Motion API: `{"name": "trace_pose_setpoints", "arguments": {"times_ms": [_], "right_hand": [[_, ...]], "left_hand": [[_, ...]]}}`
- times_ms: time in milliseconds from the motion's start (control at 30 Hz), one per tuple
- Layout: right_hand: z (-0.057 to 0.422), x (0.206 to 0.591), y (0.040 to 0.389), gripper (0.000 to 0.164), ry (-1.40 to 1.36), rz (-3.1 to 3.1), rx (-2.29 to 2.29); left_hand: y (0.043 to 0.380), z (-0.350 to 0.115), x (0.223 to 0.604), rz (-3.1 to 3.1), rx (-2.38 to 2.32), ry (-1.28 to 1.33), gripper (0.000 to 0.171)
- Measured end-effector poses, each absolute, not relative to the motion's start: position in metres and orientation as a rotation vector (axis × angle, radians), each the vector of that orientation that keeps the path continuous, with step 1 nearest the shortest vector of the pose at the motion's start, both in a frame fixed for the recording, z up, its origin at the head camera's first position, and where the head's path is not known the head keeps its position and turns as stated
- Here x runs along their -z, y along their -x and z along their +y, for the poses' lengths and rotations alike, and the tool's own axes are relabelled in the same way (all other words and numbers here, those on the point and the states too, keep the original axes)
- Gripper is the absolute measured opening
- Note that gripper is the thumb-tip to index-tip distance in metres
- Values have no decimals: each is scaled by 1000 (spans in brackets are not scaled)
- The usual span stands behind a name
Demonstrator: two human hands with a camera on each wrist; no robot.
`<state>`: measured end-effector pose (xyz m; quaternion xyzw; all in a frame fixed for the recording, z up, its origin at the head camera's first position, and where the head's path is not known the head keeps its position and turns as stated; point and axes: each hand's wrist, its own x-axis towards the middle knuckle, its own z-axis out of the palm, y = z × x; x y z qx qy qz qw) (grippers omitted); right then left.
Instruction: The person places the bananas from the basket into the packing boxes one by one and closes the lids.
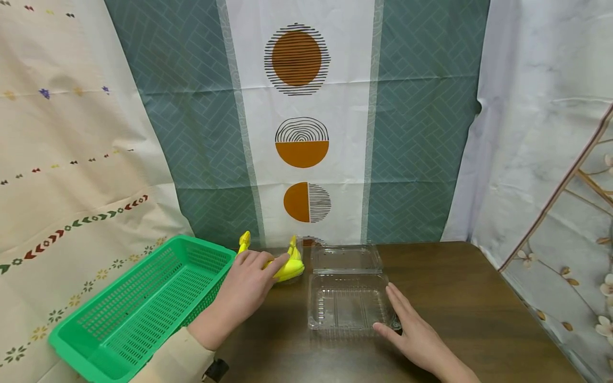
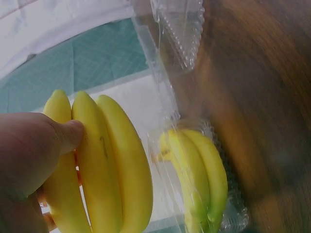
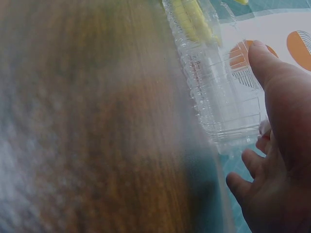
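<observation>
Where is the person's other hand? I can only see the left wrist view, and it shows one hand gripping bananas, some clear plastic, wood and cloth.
Observer: In the head view, the right hand is at the right side of the open clear container.

Visitor: Oh! And is there anything on the far side, over to the left?

Observer: Yes, a green basket with many small holes, to the left of the left hand.

Visitor: What am I missing farther back?

Observer: Round orange-brown shapes, partly striped, run down the middle of the hanging cloth.
</observation>
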<state>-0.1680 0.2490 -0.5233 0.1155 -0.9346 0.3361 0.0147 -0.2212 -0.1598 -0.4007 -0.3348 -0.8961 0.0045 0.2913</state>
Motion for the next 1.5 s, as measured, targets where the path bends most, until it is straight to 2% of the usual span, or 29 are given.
{"name": "trace_pose_setpoints", "arguments": {"times_ms": [300, 867, 1500], "right_hand": [[250, 525, 168, 103, -354, -2916, -1056], [250, 525, 169, 102, -365, -2887, -1023], [249, 526, 169, 101, -367, -2868, -1019]], "left_hand": [[221, -141, 406, -2385, 49, 932, 68], [218, -107, 422, -2431, 33, 989, 79], [210, -70, 430, -2420, 70, 1081, 68]]}}
